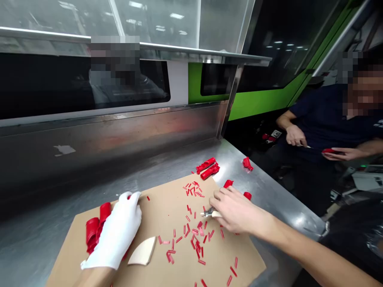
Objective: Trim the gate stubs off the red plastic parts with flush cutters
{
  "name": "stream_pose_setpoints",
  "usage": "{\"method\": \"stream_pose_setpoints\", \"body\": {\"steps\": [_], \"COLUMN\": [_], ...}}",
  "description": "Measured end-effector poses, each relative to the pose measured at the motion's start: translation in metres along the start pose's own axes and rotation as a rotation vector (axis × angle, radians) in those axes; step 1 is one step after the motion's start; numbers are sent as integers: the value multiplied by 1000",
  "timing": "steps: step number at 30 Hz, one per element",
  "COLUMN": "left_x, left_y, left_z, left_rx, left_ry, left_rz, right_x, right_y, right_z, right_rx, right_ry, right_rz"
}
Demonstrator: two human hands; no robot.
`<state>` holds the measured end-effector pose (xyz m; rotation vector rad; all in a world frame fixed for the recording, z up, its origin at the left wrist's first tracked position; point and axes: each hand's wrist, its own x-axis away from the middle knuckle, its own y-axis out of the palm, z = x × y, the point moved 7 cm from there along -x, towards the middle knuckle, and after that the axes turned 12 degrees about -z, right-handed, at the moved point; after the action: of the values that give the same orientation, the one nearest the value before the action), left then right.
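Observation:
My left hand (122, 223), in a white glove, is closed, with a bit of red plastic part (129, 197) showing at its fingers. Most of that part is hidden by the glove. Beside this hand lie red tubular plastic parts (92, 231) on the cardboard sheet (161, 275). My bare right hand (231, 207) grips a pair of side cutters (214, 213), whose jaws point left above the cardboard. Just beyond it, red parts (228, 183) are partly covered by the hand. Small red plastic offcuts (197, 245) are strewn between the hands.
A cream curved piece (143, 251) lies near my left hand. More red parts (208, 168) rest on the steel table (167, 169) behind the cardboard, and one red part (247, 164) near its right edge. A co-worker (323, 115) stands at right, holding a small red piece.

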<state>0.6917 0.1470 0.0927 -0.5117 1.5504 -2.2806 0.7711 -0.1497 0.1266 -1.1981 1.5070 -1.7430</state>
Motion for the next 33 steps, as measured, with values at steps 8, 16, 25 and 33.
{"method": "stream_pose_setpoints", "body": {"steps": [8, 16, 25, 33], "left_x": [8, 44, 74, 122], "left_y": [18, 6, 10, 4], "left_z": [8, 1, -11, 70], "left_rx": [-150, 124, 840, 1776], "left_ry": [66, 37, -96, 150], "left_rz": [26, 42, -130, -530], "right_x": [-58, -80, -65, 24], "right_y": [-12, 10, -3, -50], "right_z": [68, 70, 52, -107], "right_rx": [-24, -80, -243, -391], "right_ry": [508, 585, 331, -615], "right_rz": [174, 223, 302, 217]}}
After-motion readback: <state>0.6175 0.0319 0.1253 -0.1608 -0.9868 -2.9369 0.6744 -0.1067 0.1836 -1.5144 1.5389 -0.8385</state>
